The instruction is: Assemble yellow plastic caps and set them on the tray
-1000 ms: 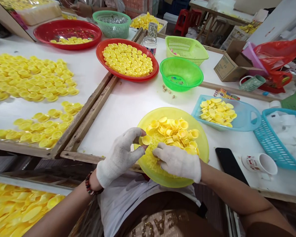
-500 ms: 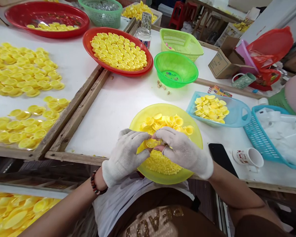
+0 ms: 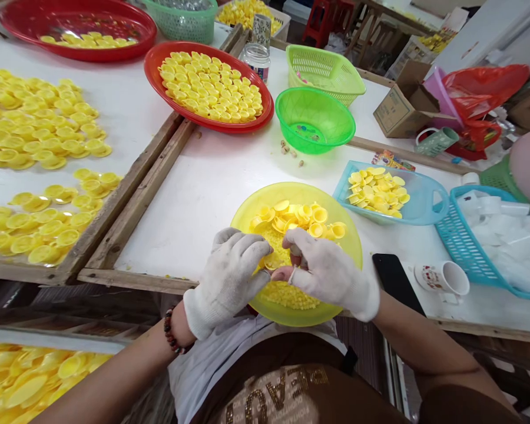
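Note:
My left hand (image 3: pixel 232 274), in a white fingertip-less glove, is closed on a small yellow plastic cup (image 3: pixel 268 262), largely hidden by the fingers, over the yellow bowl (image 3: pixel 241 221). Beside it, my gloved right hand (image 3: pixel 331 274) has its fingers curled and its thumb tip close to that cup. Whatever the right fingers pinch is too small to make out. Beneath both hands the bowl holds small yellow pellets (image 3: pixel 291 294). Loose yellow cups (image 3: pixel 318 221) lie along its far side.
Right of the bowl are a light-blue scoop basket (image 3: pixel 424 188) of yellow pieces, a phone (image 3: pixel 397 282), a mug (image 3: pixel 441 278) and a blue basket (image 3: pixel 463 247) of white pieces. Beyond stand a green bowl (image 3: pixel 315 118) and a red tray (image 3: pixel 154 73) of cups. Wooden strips (image 3: pixel 132 206) edge the table.
My right fingers have lifted and curled away from the cup, opening a gap between the hands. The left hand keeps its place with the cup. The view has shifted slightly.

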